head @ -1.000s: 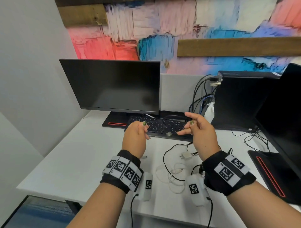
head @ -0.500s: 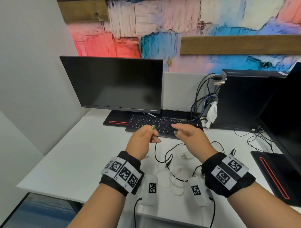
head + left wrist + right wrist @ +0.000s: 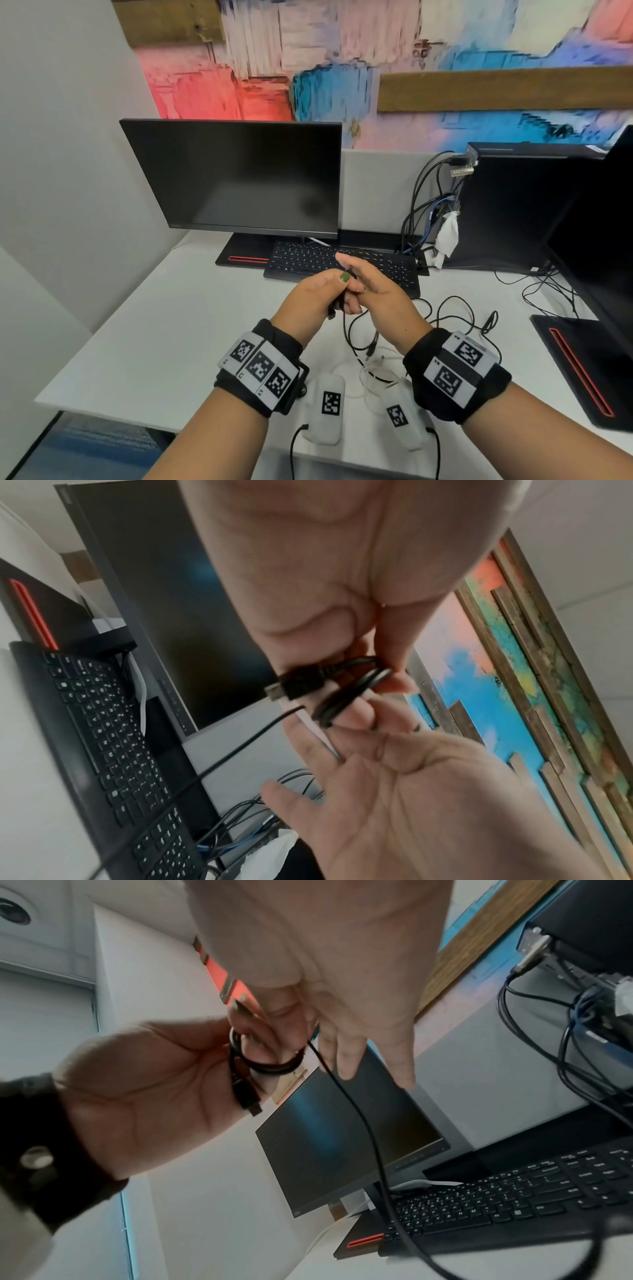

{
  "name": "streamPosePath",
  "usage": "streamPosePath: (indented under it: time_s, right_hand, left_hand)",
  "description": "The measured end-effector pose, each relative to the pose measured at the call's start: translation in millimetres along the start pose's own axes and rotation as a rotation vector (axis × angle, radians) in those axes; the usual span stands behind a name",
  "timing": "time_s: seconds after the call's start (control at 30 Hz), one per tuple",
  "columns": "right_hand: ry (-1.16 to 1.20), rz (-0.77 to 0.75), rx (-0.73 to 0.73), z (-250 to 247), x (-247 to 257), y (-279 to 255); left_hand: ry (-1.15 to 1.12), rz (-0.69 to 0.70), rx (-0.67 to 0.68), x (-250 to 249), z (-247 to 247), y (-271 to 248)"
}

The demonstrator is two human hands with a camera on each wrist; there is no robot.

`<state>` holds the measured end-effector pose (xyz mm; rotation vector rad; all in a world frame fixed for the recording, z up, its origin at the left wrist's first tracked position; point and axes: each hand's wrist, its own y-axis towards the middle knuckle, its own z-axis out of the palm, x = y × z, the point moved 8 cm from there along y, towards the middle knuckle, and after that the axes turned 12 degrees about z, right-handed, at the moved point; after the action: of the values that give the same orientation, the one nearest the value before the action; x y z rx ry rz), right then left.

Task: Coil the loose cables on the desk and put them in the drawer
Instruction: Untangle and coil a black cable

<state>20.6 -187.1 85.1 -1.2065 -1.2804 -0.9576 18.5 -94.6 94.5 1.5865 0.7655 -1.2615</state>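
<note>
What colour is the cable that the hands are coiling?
Black, plug included; the cable shows best in the left wrist view.

Just in front of the keyboard (image 3: 308,258), the left hand (image 3: 313,298) pinches a black cable (image 3: 345,330), thumb on top; the right hand (image 3: 376,294) touches it with straight fingers. The cable hangs to the desk (image 3: 154,342), where a white cable (image 3: 368,380) lies, nearer than the keyboard.
</note>
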Motion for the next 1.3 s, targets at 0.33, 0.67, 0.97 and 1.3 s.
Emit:
streamPosePath:
  time_s: [0.33,0.67,0.97,1.3]
  right_hand:
    - [-0.106,0.061,0.103,6,-18,-2]
    - [-0.635,-0.068,0.067,2,17,-13]
    - [-0.444,-0.163,-0.086,-39,49,-9]
    - [-0.223,-0.168,-0.161,-39,22,-6]
  left_hand:
    - [-0.132,0.165,-0.257,-19,-16,11]
    - [0.461,0.177,-0.219,-12,-25,9]
    - [0.303,0.141,-0.074,-1,-3,0]
    - [0.100,0.161,-0.064,-19,13,6]
